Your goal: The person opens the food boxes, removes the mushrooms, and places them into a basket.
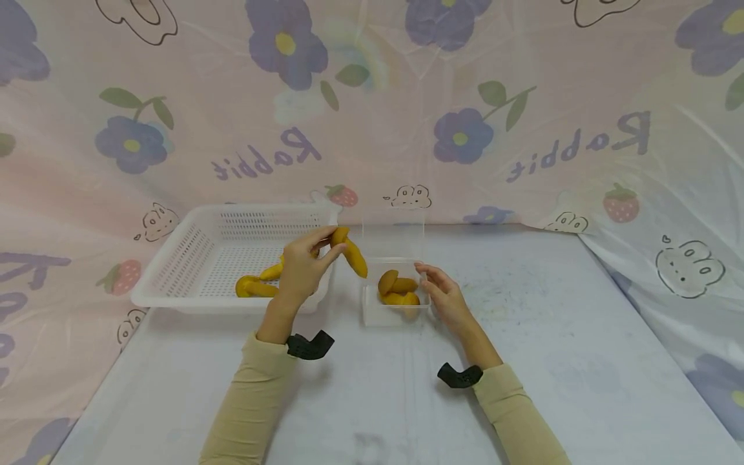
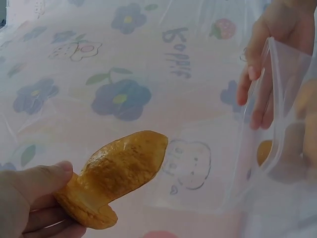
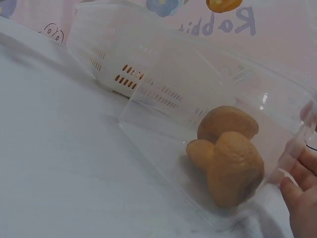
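Observation:
My left hand holds a yellow-brown mushroom by its cap end, thumb on one side and fingers on the other. In the left wrist view the mushroom shows a thick, glossy stem pointing up and right. It is in the air between the white basket and a clear plastic box. Inside the box lie mushrooms, with caps and stems visible. My right hand rests its fingers on the outside of the box's right wall, near the rim.
A white perforated basket stands to the left, with more yellow-brown mushrooms in it, partly behind my left hand. The clear box's raised lid stands at its back. A patterned cloth hangs behind the white table.

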Demonstrator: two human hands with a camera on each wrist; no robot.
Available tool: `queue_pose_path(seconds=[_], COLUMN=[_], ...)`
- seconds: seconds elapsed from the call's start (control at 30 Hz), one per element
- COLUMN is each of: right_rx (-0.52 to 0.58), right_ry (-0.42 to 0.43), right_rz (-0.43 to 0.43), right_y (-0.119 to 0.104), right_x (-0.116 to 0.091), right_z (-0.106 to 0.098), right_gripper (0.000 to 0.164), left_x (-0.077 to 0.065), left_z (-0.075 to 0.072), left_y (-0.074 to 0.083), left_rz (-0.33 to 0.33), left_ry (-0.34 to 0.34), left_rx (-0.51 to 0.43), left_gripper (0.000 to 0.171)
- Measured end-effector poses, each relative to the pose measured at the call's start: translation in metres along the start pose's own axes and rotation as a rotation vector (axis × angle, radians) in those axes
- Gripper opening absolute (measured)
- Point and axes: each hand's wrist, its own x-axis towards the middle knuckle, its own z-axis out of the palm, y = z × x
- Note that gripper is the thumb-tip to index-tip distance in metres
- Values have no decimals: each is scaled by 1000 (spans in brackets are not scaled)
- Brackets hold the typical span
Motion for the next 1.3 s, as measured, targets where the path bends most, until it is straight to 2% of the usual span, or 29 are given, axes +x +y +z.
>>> queue_pose_path(seconds=[0.23,0.5,0.93,1.3], right_rx=[-14,-17,-3,13], right_ry=[5,7,2,8], right_rz=[-1,-3,0,15], right_y=[0,0,3,2], right_x=[0,0,1,0], right_z=[0,0,0,0], right_gripper=[48,48,46,46], left_x=[0,-7,-21,-36], left_z=[-20,-46,-85,-119], left_y=[-8,-26,-49,-65], left_rz=[-41,-77,-128,-223], left_ry=[50,83,161,207], left_rx=[2,21,135,224], left_gripper=[38,37,36,37])
